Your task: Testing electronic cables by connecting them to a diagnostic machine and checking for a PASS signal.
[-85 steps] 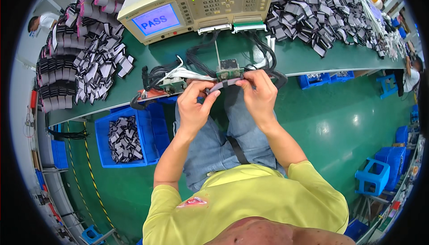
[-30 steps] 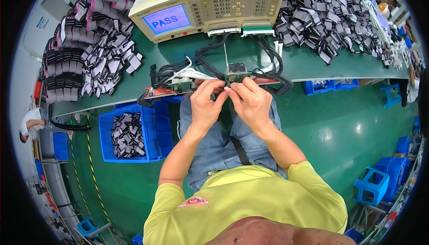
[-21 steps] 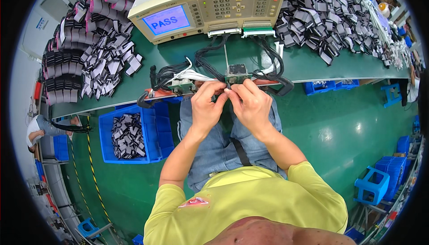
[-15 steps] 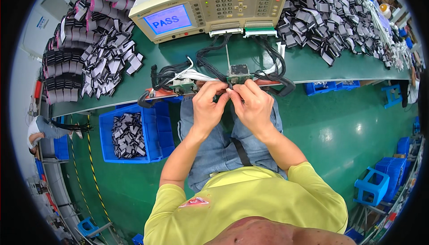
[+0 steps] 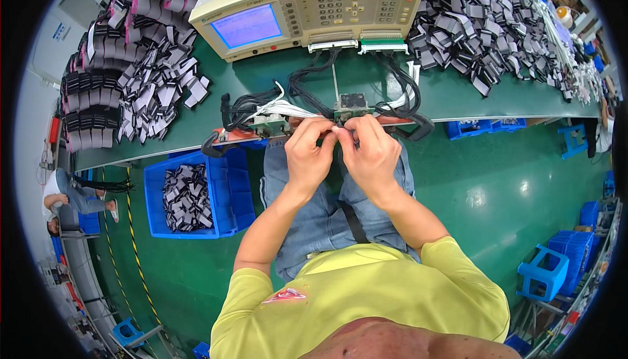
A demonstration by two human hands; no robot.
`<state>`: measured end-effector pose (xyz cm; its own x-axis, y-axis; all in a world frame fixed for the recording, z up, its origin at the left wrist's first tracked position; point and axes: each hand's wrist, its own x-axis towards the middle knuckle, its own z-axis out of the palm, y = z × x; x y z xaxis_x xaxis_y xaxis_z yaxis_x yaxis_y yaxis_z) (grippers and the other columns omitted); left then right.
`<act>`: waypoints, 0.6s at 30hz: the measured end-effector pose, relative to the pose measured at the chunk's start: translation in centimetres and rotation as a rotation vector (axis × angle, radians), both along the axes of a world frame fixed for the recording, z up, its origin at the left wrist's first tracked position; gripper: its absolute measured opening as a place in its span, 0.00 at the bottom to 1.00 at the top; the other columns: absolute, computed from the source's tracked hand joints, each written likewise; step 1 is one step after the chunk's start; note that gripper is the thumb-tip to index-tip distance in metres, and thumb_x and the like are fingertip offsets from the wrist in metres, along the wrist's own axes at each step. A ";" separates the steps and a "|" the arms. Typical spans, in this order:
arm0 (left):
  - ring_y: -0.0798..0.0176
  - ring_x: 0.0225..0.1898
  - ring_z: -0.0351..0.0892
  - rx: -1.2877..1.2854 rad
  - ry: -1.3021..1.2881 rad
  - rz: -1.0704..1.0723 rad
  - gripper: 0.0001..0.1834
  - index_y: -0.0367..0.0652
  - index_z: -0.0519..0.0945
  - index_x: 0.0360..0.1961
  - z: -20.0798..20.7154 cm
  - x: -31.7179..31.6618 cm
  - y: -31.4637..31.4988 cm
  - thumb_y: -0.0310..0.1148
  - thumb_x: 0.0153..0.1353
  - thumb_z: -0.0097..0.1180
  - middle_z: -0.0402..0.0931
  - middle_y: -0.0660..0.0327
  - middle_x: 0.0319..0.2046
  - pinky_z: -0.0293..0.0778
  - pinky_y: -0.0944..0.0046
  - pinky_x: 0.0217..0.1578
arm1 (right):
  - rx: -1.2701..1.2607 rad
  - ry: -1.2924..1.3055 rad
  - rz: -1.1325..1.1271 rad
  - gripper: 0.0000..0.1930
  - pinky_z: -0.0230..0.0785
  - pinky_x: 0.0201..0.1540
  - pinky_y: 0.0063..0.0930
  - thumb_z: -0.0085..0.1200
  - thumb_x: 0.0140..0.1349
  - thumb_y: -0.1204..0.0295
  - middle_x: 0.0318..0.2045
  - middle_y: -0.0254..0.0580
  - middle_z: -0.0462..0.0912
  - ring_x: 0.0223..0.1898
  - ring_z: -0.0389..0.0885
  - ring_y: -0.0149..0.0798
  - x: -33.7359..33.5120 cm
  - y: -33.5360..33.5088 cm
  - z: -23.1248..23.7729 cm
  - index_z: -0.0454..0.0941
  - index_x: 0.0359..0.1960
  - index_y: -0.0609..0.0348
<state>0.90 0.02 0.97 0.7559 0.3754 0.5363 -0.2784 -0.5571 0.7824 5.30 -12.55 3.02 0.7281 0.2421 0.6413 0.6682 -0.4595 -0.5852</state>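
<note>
My left hand and my right hand meet at the table's front edge, thumbs and fingertips pinched together. Whatever small thing lies between the fingertips is hidden by them. Just beyond is a small test fixture with a dark square block on top. Black wire bundles run from it to a beige cable tester at the back. White wires and a second green board sit left of my hands. The tester's screen glows blue with faint text.
Short grey ribbon cables with black connectors form a left pile and a larger right pile. A blue bin of similar cables stands below the table, left of my legs. Black clamp handles jut from the table edge. Another person is far left.
The large lettering on the tester's screen has disappeared, leaving faint small text. My hands stay pinched together, with only slight finger movement. The person at far left has shifted posture.
</note>
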 end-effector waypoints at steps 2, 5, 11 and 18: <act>0.54 0.35 0.86 0.016 0.008 0.039 0.09 0.35 0.83 0.39 -0.3 0.1 -0.2 0.17 0.56 0.69 0.84 0.54 0.35 0.81 0.60 0.37 | -0.010 -0.015 -0.038 0.09 0.72 0.24 0.40 0.68 0.61 0.70 0.28 0.38 0.80 0.23 0.82 0.49 -0.1 0.4 0.0 0.78 0.32 0.55; 0.50 0.34 0.86 0.102 -0.117 0.135 0.08 0.36 0.83 0.38 -0.9 0.2 -0.3 0.18 0.57 0.68 0.84 0.53 0.34 0.81 0.58 0.37 | 0.011 -0.035 -0.048 0.08 0.72 0.25 0.41 0.67 0.62 0.70 0.28 0.39 0.80 0.24 0.82 0.50 -0.1 1.1 0.2 0.78 0.31 0.54; 0.50 0.35 0.86 0.018 -0.074 -0.021 0.06 0.37 0.84 0.36 2.0 -1.6 0.1 0.20 0.57 0.68 0.84 0.54 0.34 0.82 0.57 0.37 | -0.039 -0.040 0.043 0.09 0.74 0.27 0.39 0.69 0.64 0.67 0.30 0.37 0.82 0.27 0.84 0.47 0.2 -0.9 0.2 0.80 0.33 0.54; 0.51 0.34 0.85 0.329 -0.119 0.491 0.06 0.37 0.86 0.36 6.9 -3.5 14.8 0.28 0.62 0.69 0.85 0.53 0.34 0.80 0.57 0.37 | 0.056 -0.051 0.185 0.09 0.73 0.22 0.26 0.69 0.60 0.79 0.41 0.42 0.83 0.22 0.80 0.34 -1.2 -2.7 1.1 0.82 0.40 0.63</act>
<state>-2.64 14.79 7.83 0.4640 0.4656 0.7536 -0.0023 -0.8501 0.5267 4.09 -15.22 4.13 0.6407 0.3314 0.6926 0.7676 -0.2935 -0.5697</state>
